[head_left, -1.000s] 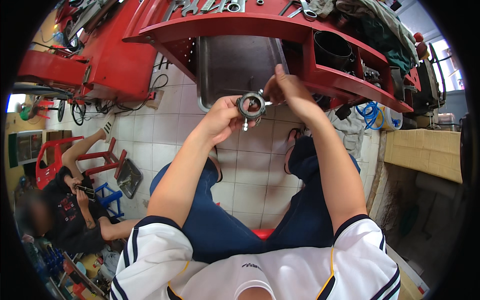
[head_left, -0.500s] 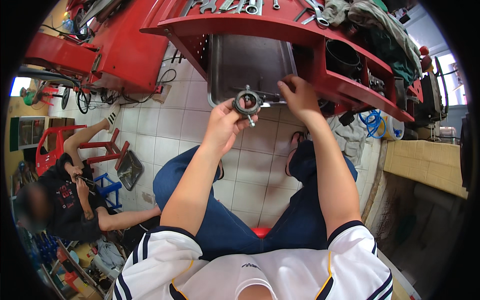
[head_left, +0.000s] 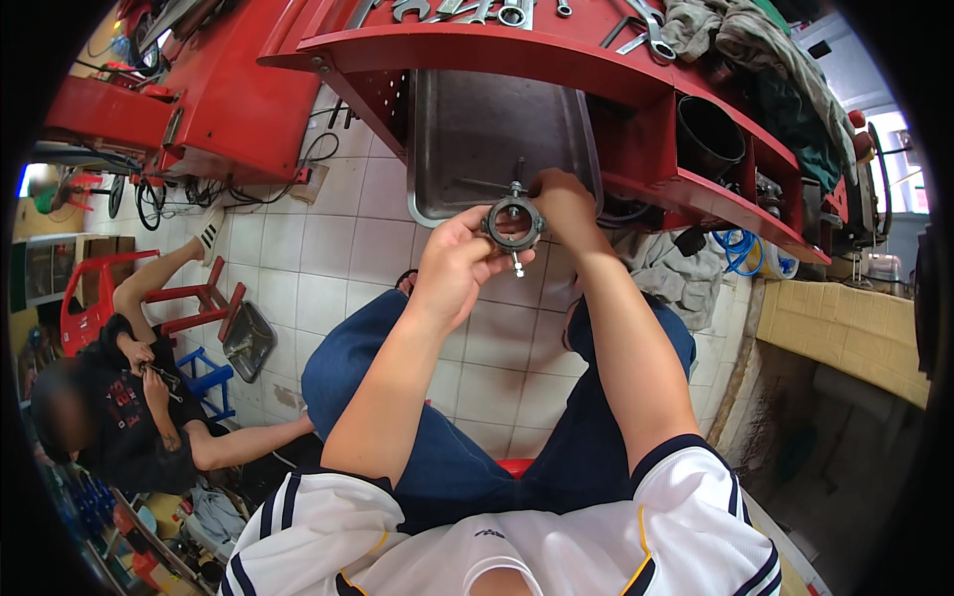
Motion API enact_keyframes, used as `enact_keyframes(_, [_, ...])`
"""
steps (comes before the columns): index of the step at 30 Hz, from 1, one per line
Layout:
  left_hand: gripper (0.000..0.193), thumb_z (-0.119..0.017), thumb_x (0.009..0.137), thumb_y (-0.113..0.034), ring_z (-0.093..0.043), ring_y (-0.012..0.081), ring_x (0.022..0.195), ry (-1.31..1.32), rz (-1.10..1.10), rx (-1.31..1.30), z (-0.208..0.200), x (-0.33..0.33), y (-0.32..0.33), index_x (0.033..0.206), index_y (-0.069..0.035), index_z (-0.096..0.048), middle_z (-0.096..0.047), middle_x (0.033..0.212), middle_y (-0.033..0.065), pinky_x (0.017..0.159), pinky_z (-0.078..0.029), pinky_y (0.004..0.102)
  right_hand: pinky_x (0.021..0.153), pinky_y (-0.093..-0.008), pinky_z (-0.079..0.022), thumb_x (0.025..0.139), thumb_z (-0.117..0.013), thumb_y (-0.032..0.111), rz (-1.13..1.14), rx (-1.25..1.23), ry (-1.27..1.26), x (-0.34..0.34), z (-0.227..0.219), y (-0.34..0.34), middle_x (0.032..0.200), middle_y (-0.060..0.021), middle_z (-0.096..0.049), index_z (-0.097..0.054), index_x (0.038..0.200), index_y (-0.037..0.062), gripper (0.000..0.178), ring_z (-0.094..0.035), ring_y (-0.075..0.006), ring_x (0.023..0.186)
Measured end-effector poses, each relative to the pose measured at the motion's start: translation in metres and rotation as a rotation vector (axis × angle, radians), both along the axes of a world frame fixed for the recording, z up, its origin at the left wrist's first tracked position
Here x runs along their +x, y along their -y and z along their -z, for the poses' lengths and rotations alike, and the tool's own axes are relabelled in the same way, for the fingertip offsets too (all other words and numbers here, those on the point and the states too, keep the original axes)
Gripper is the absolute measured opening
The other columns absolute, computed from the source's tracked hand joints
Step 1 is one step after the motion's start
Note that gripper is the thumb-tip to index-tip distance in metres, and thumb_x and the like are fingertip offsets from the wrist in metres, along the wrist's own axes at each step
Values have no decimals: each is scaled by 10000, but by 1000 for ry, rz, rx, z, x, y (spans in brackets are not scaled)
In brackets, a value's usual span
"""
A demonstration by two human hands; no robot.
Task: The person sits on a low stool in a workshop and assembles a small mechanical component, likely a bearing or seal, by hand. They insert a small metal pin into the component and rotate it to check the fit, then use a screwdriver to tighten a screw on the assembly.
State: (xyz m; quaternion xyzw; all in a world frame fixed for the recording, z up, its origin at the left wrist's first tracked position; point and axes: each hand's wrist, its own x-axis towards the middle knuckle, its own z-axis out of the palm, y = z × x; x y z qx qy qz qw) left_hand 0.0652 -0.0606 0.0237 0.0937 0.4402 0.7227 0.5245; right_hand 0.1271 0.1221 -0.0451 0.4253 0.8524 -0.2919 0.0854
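Observation:
A dark metal ring clamp with bolts sticking out of it is held up between both hands in front of me. My left hand grips its left and lower side. My right hand pinches its right side, fingers near the upper bolt. A short bolt hangs from the ring's bottom. Behind the ring lies a grey metal tray on the lower shelf of a red tool cart. I am seated, blue trousers below.
Wrenches and rags lie on the cart top, and a black cylinder sits in its side shelf. Another person sits on the tiled floor at left beside red stools. A yellow tiled ledge is at right.
Both hands and the ring have risen slightly toward the tray as my view tilted down. The grip on the ring stays the same.

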Motion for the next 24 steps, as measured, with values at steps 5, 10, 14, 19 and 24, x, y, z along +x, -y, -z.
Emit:
enact_keyframes(5, [486,-428,986,-343,-665,263,1036,200,-60,95,1,-6,8,1219,53,-584,-687,1113,153,870,-566,424,827,-454,-519,707,-808,314,-32,108,31,-3,8,1,949,-142,-753,-778,958,95,334,-721,-332,927])
enact_keyframes(10, [353,-515,1013,-362,-656,153,996,40,-91,-8,-5,-7,10,1132,-55,-642,-694,1030,59,762,-555,337,806,-448,-526,713,-809,281,-49,75,-34,-1,-8,-1,907,-161,-747,-768,942,56,324,-721,-343,885])
enact_keyframes(14, [289,-597,999,-371,-653,101,917,-23,-137,-79,-6,-7,8,1074,-100,-664,-697,975,10,693,-534,278,736,-387,-539,729,-813,231,15,-8,-275,11,-13,-5,853,-170,-738,-746,957,5,328,-732,-299,844])
enact_keyframes(19, [290,-615,997,-389,-646,86,818,3,-224,-139,-7,-9,13,1035,-105,-658,-690,900,-10,641,-499,233,681,-280,-512,783,-785,94,77,-288,-719,34,-62,18,798,-86,-713,-729,930,-9,188,-655,-141,721])
enact_keyframes(24, [290,-648,984,-388,-624,60,797,-15,-231,-106,-4,-11,10,1022,-101,-652,-679,889,-16,616,-475,200,686,-268,-502,803,-775,40,67,-285,-950,60,-96,53,861,-51,-703,-739,933,12,137,-610,-119,722])
